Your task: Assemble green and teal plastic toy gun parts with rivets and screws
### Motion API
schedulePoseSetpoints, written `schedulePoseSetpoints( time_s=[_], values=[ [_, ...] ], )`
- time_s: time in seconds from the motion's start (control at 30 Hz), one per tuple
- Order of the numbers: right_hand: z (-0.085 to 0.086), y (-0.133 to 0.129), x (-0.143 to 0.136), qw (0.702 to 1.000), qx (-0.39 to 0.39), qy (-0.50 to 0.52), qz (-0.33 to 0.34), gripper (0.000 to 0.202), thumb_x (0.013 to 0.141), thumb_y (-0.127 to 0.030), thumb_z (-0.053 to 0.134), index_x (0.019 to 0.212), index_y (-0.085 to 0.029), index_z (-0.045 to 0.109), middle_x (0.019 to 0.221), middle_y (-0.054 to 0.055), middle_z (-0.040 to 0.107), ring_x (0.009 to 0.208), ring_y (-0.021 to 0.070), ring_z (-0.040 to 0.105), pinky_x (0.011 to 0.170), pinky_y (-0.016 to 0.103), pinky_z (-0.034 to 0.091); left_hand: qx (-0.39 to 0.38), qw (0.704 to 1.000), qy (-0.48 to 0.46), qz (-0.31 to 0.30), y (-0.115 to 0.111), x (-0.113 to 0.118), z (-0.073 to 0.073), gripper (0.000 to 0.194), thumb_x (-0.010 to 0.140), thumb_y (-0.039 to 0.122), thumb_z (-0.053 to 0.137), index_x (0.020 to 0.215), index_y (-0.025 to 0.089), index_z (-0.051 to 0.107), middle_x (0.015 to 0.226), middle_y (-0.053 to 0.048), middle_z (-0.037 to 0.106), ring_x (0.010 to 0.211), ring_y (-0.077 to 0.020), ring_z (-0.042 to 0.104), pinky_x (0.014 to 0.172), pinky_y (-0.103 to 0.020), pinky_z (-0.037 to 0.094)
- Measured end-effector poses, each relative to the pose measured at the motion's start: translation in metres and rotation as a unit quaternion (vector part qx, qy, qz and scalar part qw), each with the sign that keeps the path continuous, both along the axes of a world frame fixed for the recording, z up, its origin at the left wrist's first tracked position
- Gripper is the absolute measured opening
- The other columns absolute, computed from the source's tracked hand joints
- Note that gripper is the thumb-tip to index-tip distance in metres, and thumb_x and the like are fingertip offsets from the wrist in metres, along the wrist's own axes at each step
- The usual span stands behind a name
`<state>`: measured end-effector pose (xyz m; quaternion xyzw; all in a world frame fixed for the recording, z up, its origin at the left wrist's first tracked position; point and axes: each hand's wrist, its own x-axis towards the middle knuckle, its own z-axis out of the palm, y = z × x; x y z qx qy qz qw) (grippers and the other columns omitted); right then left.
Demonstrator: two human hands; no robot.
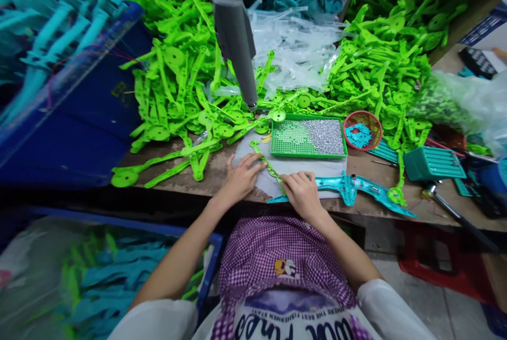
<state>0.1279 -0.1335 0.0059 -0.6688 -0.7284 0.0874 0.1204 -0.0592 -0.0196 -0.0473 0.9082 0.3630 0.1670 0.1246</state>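
Observation:
A narrow bright-green plastic part [271, 167] lies slantwise between my hands over a pale cloth on the bench. My left hand [242, 175] holds its upper side, fingers together and tips pressed on the edge. At its lower end, the fingers of my right hand [302, 192] are closed on it. A turquoise curved plastic piece [336, 185] runs out from under my right hand to the right. Just beyond my hands is a green perforated tray [291, 154] with small silvery screws [325, 137]. My fingers hide parts of the green piece.
A grey electric screwdriver [236, 39] hangs above the bench. Heaps of green parts [170, 81] and clear plastic pieces [293, 44] stand behind. A red basket [380, 139] holds small turquoise bits. Blue bins [67, 113] stand left; a hammer [455, 213] lies right.

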Motion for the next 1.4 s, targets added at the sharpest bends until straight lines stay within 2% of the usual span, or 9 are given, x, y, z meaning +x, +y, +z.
schedulePoseSetpoints(
  time_s=[0.13,0.27,0.4,0.5,0.67,1.03,1.17,1.27,1.4],
  values=[
    [-0.004,-0.002,0.000,0.997,-0.042,-0.050,0.031,0.036,0.102,-0.023,0.034,0.125,-0.020,0.062,0.096,0.009,0.070,0.083,0.0173,0.061,0.077,0.030,0.038,-0.010,1.000,-0.004,0.025,-0.006,0.004,0.003,0.039,0.089,0.015,0.042,0.116,0.029,0.066,0.137,-0.008,0.059,0.130,-0.0286,0.049,0.112,-0.067,0.015],
    [-0.003,-0.011,0.005,0.991,-0.085,-0.089,0.044,0.040,0.102,-0.023,0.032,0.133,-0.023,0.056,0.099,0.009,0.070,0.073,0.0148,0.061,0.065,0.027,0.038,-0.006,0.997,-0.032,0.065,-0.015,0.015,0.009,0.026,0.094,0.029,0.045,0.107,0.026,0.068,0.133,-0.009,0.062,0.126,-0.0311,0.052,0.113,-0.070,0.007],
    [-0.008,-0.020,0.013,0.993,-0.066,-0.090,0.040,0.039,0.100,-0.020,0.035,0.133,-0.022,0.057,0.090,0.008,0.071,0.068,0.0136,0.060,0.064,0.025,0.039,0.027,0.989,-0.075,0.124,-0.025,0.028,0.007,0.028,0.092,0.048,0.053,0.099,0.025,0.067,0.125,-0.012,0.066,0.120,-0.0321,0.055,0.113,-0.068,0.015],
    [-0.013,-0.026,0.021,0.993,-0.042,-0.086,0.063,0.037,0.099,-0.018,0.038,0.130,-0.020,0.059,0.085,0.007,0.070,0.067,0.0126,0.059,0.063,0.025,0.039,0.041,0.983,-0.098,0.151,-0.031,0.034,0.002,0.032,0.088,0.053,0.057,0.100,0.025,0.065,0.125,-0.012,0.066,0.117,-0.0323,0.057,0.111,-0.065,0.024],
    [-0.017,-0.031,0.026,0.994,-0.029,-0.086,0.068,0.038,0.100,-0.021,0.035,0.127,-0.019,0.061,0.083,0.006,0.070,0.062,0.0121,0.056,0.060,0.025,0.038,0.023,0.982,-0.110,0.154,-0.034,0.034,0.000,0.031,0.087,0.052,0.059,0.101,0.025,0.065,0.127,-0.012,0.065,0.119,-0.0327,0.055,0.112,-0.066,0.023],
    [-0.006,-0.028,0.019,0.991,-0.042,-0.118,0.051,0.034,0.099,-0.022,0.038,0.120,-0.020,0.064,0.090,0.006,0.071,0.064,0.0123,0.059,0.058,0.026,0.033,0.008,0.976,-0.114,0.188,-0.037,0.040,0.000,0.023,0.088,0.045,0.059,0.097,0.025,0.063,0.128,-0.013,0.064,0.120,-0.0337,0.054,0.112,-0.069,0.019],
    [-0.005,-0.026,0.022,0.995,-0.008,-0.099,0.002,0.035,0.101,-0.026,0.035,0.113,-0.020,0.067,0.085,0.005,0.071,0.060,0.0110,0.058,0.055,0.027,0.028,-0.066,0.971,-0.093,0.210,-0.038,0.042,0.009,0.022,0.087,0.043,0.060,0.098,0.025,0.064,0.134,-0.010,0.061,0.127,-0.0329,0.050,0.116,-0.067,0.010],
    [-0.006,-0.024,0.024,0.997,-0.007,-0.080,0.006,0.032,0.101,-0.026,0.037,0.110,-0.021,0.067,0.082,0.004,0.071,0.060,0.0111,0.058,0.054,0.027,0.025,-0.123,0.963,-0.061,0.231,-0.038,0.044,0.017,0.021,0.087,0.042,0.059,0.100,0.027,0.065,0.140,-0.007,0.057,0.133,-0.0306,0.046,0.118,-0.063,0.006],
    [-0.004,-0.024,0.023,0.996,-0.044,-0.079,-0.002,0.031,0.100,-0.025,0.037,0.103,-0.020,0.068,0.088,0.005,0.071,0.063,0.0130,0.060,0.052,0.028,0.022,-0.127,0.964,-0.061,0.225,-0.039,0.045,0.021,0.021,0.087,0.041,0.060,0.102,0.027,0.065,0.142,-0.006,0.055,0.135,-0.0297,0.043,0.119,-0.060,0.011]
  ],
)
